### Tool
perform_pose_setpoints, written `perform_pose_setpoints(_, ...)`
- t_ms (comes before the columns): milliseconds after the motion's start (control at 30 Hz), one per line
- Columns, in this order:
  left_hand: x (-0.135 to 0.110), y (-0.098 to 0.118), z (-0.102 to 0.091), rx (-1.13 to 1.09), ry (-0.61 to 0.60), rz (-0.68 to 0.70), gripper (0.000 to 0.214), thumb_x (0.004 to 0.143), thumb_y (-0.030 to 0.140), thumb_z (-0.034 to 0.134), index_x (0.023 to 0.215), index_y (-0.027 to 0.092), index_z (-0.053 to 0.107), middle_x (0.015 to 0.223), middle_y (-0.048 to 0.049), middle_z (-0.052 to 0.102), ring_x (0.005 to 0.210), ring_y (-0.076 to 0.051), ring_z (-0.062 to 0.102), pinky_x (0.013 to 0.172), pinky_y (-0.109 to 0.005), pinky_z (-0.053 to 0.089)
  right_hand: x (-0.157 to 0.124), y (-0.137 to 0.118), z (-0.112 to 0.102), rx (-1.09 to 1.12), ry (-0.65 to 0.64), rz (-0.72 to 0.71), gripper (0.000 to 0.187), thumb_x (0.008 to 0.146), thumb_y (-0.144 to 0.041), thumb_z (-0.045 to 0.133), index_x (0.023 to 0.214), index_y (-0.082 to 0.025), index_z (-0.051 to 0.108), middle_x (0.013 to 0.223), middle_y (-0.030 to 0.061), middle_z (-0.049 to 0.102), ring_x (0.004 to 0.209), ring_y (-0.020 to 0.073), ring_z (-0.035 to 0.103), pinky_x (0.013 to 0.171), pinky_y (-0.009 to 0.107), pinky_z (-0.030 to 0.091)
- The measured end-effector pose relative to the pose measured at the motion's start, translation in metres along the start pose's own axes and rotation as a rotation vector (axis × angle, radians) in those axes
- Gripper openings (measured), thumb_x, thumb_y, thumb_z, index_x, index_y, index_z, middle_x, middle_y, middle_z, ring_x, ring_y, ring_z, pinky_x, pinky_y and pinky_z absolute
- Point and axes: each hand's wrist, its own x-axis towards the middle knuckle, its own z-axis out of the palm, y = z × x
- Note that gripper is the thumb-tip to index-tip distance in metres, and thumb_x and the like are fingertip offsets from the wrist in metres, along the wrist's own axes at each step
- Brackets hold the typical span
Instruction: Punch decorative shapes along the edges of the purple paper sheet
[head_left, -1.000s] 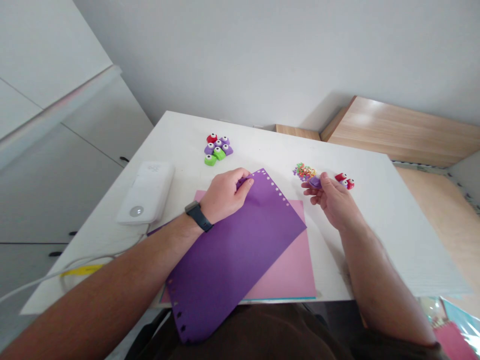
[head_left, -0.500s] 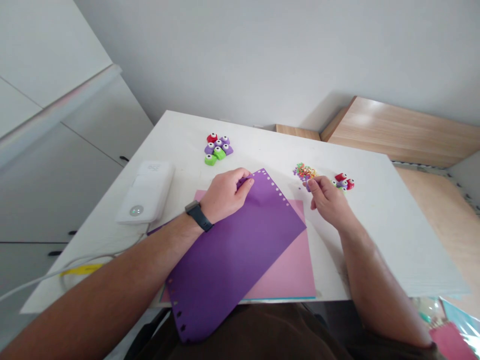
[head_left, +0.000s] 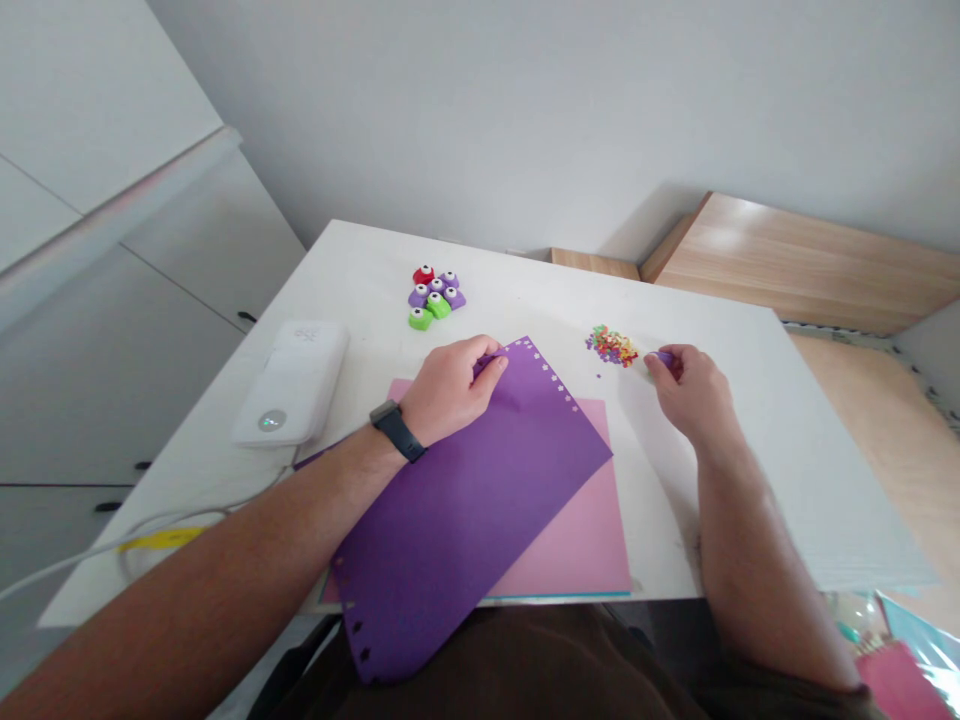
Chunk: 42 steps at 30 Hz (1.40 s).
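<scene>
Fingers (head_left: 491, 378) of left hand (head_left: 450, 392): pinching purple paper (head_left: 480, 490), best held taut; right hand (head_left: 696, 392): gripping purple punch (head_left: 664, 357), ideally level.

In front of you, a white rectangular desk (head_left: 795, 460) is carrying several things. Toward its far left corner, a cluster of small red, purple and green pieces with white, black-dotted round tops (head_left: 436, 288) is sitting. Along the left edge, a smooth white rectangular box with a round panel (head_left: 289, 385) is lying flat. Nearer the near left corner, a thin white cable (head_left: 75, 565) is crossing that edge, beside a yellow strip (head_left: 165, 539). At your near edge, a pink paper sheet (head_left: 577, 540) is resting, partly hidden, with a blue border (head_left: 559, 597) showing underneath. On the right half, tiny multicoloured flakes (head_left: 611, 346) are lying heaped, one purple flake (head_left: 598, 376) just beside them.
</scene>
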Motion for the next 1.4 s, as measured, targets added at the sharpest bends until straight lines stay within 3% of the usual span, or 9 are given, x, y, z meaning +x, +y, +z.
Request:
perform_pose_setpoints(200, 0.000, -0.001, 0.000, -0.004, -0.001, -0.003, 0.025, 0.103, 0.039, 0.056, 0.103, 0.020, 0.073, 0.098, -0.0042, 0.079, 0.085, -0.021, 0.070, 0.079, -0.032, 0.048, -0.002, 0.004, 0.003, -0.090, -0.066, 0.055, 0.035, 0.099, -0.050, 0.057, 0.112, -0.020, 0.068, 0.100, 0.0146, 0.077, 0.093, 0.0326, 0.068, 0.081, 0.043, 0.046)
perform_pose_setpoints(433, 0.000, -0.002, 0.001, 0.003, -0.001, -0.005, 0.025, 0.103, 0.040, 0.056, 0.103, 0.021, 0.073, 0.099, -0.0044, 0.079, 0.083, -0.020, 0.069, 0.080, -0.033, 0.049, -0.003, 0.002, 0.006, -0.221, -0.153, 0.025, 0.037, 0.102, -0.053, 0.053, 0.108, -0.022, 0.073, 0.098, 0.0155, 0.078, 0.088, 0.0331, 0.070, 0.078, 0.044, 0.047)
perform_pose_setpoints(567, 0.000, -0.003, 0.002, 0.001, 0.001, -0.003, 0.025, 0.103, 0.040, 0.056, 0.103, 0.021, 0.073, 0.098, -0.0044, 0.079, 0.084, -0.021, 0.070, 0.079, -0.033, 0.049, -0.001, 0.009, 0.006, -0.290, -0.100, -0.015, 0.045, 0.102, -0.057, 0.051, 0.104, -0.022, 0.079, 0.106, 0.0189, 0.074, 0.094, 0.0343, 0.069, 0.083, 0.047, 0.049)
perform_pose_setpoints(833, -0.001, -0.002, 0.001, 0.008, -0.007, 0.003, 0.026, 0.103, 0.040, 0.055, 0.102, 0.020, 0.072, 0.096, -0.0045, 0.079, 0.081, -0.020, 0.069, 0.078, -0.033, 0.049, 0.001, 0.013, 0.006, -0.264, -0.109, -0.009, 0.032, 0.092, -0.047, 0.067, 0.111, -0.022, 0.074, 0.104, 0.0138, 0.077, 0.095, 0.0325, 0.069, 0.083, 0.044, 0.049)
perform_pose_setpoints(1033, -0.001, -0.003, 0.003, -0.008, 0.004, 0.020, 0.024, 0.103, 0.038, 0.055, 0.100, 0.021, 0.071, 0.097, -0.0048, 0.079, 0.086, -0.022, 0.071, 0.080, -0.034, 0.050, 0.002, 0.015, 0.007, -0.251, 0.022, 0.062, 0.036, 0.090, -0.044, 0.066, 0.117, -0.021, 0.068, 0.103, 0.0145, 0.074, 0.093, 0.0321, 0.066, 0.081, 0.043, 0.047)
perform_pose_setpoints(1167, 0.000, -0.005, 0.005, -0.019, 0.010, 0.034, 0.022, 0.103, 0.037, 0.055, 0.100, 0.022, 0.070, 0.095, -0.0052, 0.079, 0.087, -0.022, 0.072, 0.079, -0.034, 0.050, -0.001, -0.007, 0.009, -0.080, 0.151, -0.037, 0.039, 0.092, -0.050, 0.064, 0.117, -0.020, 0.069, 0.100, 0.0127, 0.071, 0.091, 0.0296, 0.065, 0.084, 0.043, 0.049)
perform_pose_setpoints(1400, 0.001, -0.007, 0.008, -0.027, -0.007, 0.035, 0.022, 0.104, 0.035, 0.055, 0.100, 0.022, 0.072, 0.098, -0.0056, 0.080, 0.090, -0.024, 0.073, 0.080, -0.036, 0.050, -0.004, -0.087, 0.002, 0.145, -0.061, -0.354, 0.028, 0.096, -0.048, 0.068, 0.108, -0.023, 0.070, 0.103, 0.0103, 0.073, 0.086, 0.0251, 0.067, 0.083, 0.041, 0.052)
